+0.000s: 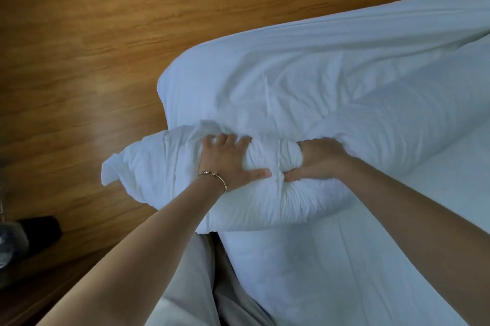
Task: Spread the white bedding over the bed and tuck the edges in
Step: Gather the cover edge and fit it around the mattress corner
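Head cam: white bedding (305, 92) lies rumpled across bed (331, 259), one end bunched up at the near-left corner over the wood floor (92, 47). Left hand (228, 161), w/ bracelet (214, 177), grips the bunch; right hand (318, 161) clamped on it too, thumbs nearly touching.

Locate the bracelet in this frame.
In the head view the bracelet sits on the left wrist, left of centre, just below the left hand that grips the bunched white bedding near the bed's corner.
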`<state>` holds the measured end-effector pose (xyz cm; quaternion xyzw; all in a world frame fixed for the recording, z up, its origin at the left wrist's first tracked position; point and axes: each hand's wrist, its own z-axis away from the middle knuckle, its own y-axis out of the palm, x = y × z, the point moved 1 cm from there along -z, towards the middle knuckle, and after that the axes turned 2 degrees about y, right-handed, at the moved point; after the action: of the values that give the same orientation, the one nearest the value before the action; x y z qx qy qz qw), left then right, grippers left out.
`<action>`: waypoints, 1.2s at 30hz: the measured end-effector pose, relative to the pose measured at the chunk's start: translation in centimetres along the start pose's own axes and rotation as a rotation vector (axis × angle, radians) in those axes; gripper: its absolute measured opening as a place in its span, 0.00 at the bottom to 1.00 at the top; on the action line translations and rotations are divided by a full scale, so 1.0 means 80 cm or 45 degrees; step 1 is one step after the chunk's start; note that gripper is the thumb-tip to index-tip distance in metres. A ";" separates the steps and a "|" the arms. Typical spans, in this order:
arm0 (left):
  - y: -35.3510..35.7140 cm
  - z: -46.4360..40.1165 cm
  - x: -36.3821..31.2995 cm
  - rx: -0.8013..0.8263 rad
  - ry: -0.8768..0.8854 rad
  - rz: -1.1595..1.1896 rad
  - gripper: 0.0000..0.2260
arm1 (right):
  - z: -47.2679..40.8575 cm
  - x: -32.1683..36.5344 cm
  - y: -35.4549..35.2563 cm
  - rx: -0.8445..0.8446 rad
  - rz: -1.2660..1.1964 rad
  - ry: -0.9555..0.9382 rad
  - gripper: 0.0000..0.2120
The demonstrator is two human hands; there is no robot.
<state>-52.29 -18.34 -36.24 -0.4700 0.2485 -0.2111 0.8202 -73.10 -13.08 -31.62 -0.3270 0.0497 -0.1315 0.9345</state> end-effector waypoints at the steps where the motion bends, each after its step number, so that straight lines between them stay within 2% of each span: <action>1: 0.003 -0.010 0.004 -0.001 0.046 -0.028 0.43 | 0.008 0.004 0.000 -0.254 0.090 -0.027 0.43; 3: 0.007 -0.033 0.014 0.004 0.114 -0.045 0.36 | 0.037 0.023 0.006 -0.883 0.082 -0.123 0.35; 4: 0.004 -0.047 0.018 0.013 0.142 -0.041 0.33 | 0.050 0.035 0.015 -1.084 0.007 -0.148 0.34; 5: 0.000 -0.061 0.020 0.051 0.163 -0.030 0.31 | 0.062 0.047 0.026 -1.122 -0.050 -0.137 0.38; 7: -0.009 -0.089 0.023 0.208 0.168 0.004 0.30 | 0.065 0.062 0.051 -0.890 -0.011 -0.028 0.56; 9: -0.015 -0.118 0.027 0.388 0.131 0.127 0.30 | 0.047 0.060 0.061 -0.671 0.100 0.042 0.66; 12: -0.027 -0.161 0.034 0.660 0.051 0.297 0.38 | 0.000 0.045 0.041 -0.445 0.070 0.060 0.64; 15: -0.037 -0.187 0.034 0.862 0.090 0.344 0.41 | -0.032 0.033 0.025 -0.436 -0.074 0.032 0.51; 17: -0.047 -0.189 0.031 0.767 0.162 0.196 0.35 | -0.050 0.029 0.017 -0.341 -0.196 -0.016 0.37; 18: -0.057 -0.185 0.030 0.604 0.186 0.061 0.32 | -0.061 0.029 0.008 -0.257 -0.249 -0.035 0.30; 20: -0.083 -0.162 0.028 0.311 0.153 -0.155 0.29 | -0.083 0.027 -0.013 -0.103 -0.367 -0.049 0.27; 22: -0.100 -0.125 0.024 0.287 0.051 -0.167 0.39 | -0.103 0.023 -0.029 -0.010 -0.450 -0.058 0.28; 24: -0.104 -0.092 0.024 0.457 0.005 -0.180 0.55 | -0.116 0.019 -0.040 0.066 -0.490 -0.049 0.32; 26: -0.096 -0.093 0.026 0.455 0.051 -0.317 0.59 | -0.120 0.018 -0.046 0.093 -0.527 -0.043 0.27; 28: -0.085 -0.118 0.031 0.292 0.174 -0.305 0.49 | -0.121 0.019 -0.051 0.092 -0.584 -0.062 0.29; 30: -0.073 -0.134 0.042 0.186 0.350 -0.221 0.36 | -0.119 0.019 -0.055 0.103 -0.671 -0.068 0.41; 31: -0.068 -0.139 0.050 0.179 0.409 -0.176 0.33 | -0.120 0.019 -0.056 0.102 -0.695 -0.069 0.43; 34: -0.058 -0.166 0.072 0.246 0.347 0.071 0.29 | -0.129 0.018 -0.065 0.110 -0.621 -0.046 0.42; 36: -0.062 -0.193 0.076 0.340 0.250 0.281 0.26 | -0.134 0.018 -0.077 0.077 -0.440 -0.020 0.43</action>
<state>-57.43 -34.45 -39.85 -0.3041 0.3471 -0.1958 0.8653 -74.98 -24.51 -36.12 -0.3035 -0.0187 -0.2892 0.9077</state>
